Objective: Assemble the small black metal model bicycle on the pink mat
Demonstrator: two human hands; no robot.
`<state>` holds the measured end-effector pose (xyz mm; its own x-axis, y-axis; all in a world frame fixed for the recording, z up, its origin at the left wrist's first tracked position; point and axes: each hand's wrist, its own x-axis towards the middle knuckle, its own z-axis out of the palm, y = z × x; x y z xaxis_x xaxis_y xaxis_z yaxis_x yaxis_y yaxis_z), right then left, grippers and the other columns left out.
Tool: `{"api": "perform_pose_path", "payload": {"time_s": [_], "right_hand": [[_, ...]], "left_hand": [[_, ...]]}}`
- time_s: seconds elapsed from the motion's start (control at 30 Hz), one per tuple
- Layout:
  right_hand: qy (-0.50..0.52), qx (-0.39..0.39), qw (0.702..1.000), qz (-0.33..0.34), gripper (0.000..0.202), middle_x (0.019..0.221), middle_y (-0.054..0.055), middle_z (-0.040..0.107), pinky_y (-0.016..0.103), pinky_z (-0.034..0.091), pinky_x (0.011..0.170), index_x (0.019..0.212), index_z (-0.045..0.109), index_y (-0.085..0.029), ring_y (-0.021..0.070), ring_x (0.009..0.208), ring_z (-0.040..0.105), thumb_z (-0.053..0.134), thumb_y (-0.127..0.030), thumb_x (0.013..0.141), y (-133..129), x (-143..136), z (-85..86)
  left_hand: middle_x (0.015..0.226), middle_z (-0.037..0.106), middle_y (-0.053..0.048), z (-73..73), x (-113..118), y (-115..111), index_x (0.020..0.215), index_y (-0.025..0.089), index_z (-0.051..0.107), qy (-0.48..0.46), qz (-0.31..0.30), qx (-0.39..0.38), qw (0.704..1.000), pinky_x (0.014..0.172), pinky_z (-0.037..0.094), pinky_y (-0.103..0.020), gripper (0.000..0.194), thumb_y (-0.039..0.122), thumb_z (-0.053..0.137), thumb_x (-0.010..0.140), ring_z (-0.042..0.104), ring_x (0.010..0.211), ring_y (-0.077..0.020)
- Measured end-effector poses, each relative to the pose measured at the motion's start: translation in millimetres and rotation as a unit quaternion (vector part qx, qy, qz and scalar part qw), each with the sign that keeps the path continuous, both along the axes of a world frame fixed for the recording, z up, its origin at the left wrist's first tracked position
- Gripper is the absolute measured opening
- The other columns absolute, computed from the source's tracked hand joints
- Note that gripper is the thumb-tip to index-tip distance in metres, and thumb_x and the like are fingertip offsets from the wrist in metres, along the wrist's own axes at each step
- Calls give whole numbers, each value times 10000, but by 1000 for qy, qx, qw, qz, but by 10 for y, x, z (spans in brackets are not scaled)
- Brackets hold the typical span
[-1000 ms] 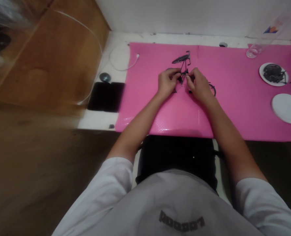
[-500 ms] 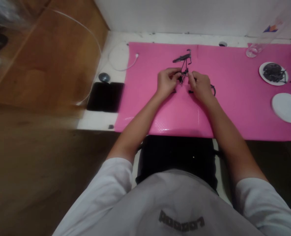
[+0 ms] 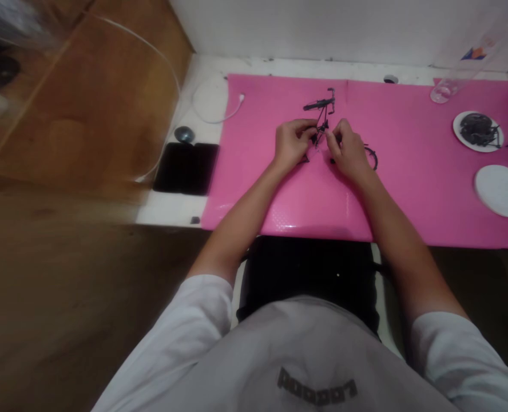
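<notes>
A small dark model bicycle stands above the pink sheet, its handlebar and front wheel pointing away from me. My left hand pinches the rear of its frame between thumb and fingers. Close by on the right, my right hand has its thumb and index finger pressed together at the frame. Whatever lies between those fingertips is too small to make out. A loose dark wheel lies partly hidden behind my right wrist. Another small dark part shows beneath my left hand.
On the right, a white plate holds dark parts, and a second white plate sits nearer me. A clear plastic tube stands behind them. To the left are a black flat item, a round dark object and a white cable.
My right hand has shifted slightly, its index finger lifting and curling more over the thumb. My left hand keeps its grip on the model bicycle.
</notes>
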<state>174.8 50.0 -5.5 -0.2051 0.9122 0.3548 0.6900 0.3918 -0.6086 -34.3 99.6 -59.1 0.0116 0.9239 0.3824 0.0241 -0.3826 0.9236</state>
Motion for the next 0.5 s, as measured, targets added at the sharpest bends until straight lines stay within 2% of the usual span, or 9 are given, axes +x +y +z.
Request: {"api": "perform_pose_path", "payload": {"time_s": [0.17, 0.27, 0.37, 0.5], "right_hand": [[-1, 16, 1000, -19, 950, 814, 73, 684, 522, 621, 960, 952, 655, -297, 326, 869, 738, 159, -1104, 1026, 31, -20, -16], [21, 17, 999, -20, 967, 782, 78, 664, 547, 637, 975, 880, 670, -292, 329, 856, 733, 170, -1107, 1024, 21, -22, 11], [59, 10, 998, -10, 894, 853, 98, 731, 568, 652, 1052, 981, 765, -291, 348, 987, 778, 272, -1028, 1095, -10, -16, 38], [104, 22, 994, 10, 848, 1026, 110, 790, 597, 669, 1097, 1265, 809, -292, 347, 1083, 803, 294, -956, 1146, -27, -6, 11]], "left_hand": [[1233, 932, -89, 25, 33, -25, 1142, 226, 949, -14, 5, -12, 1000, 1246, 666, -515, 201, 183, 900, 951, 891, 1232, -291], [1231, 930, -85, 72, 63, -49, 1122, 226, 942, -46, 2, -36, 998, 1262, 657, -527, 182, 203, 939, 942, 879, 1283, -299], [1251, 930, -98, 145, 59, -83, 1178, 231, 926, -100, -13, -87, 991, 1213, 694, -505, 240, 296, 983, 954, 878, 1302, -308], [1270, 928, -88, 246, -2, -129, 1322, 263, 890, -161, -22, -153, 975, 1132, 740, -464, 412, 443, 1004, 969, 882, 1310, -314]]}}
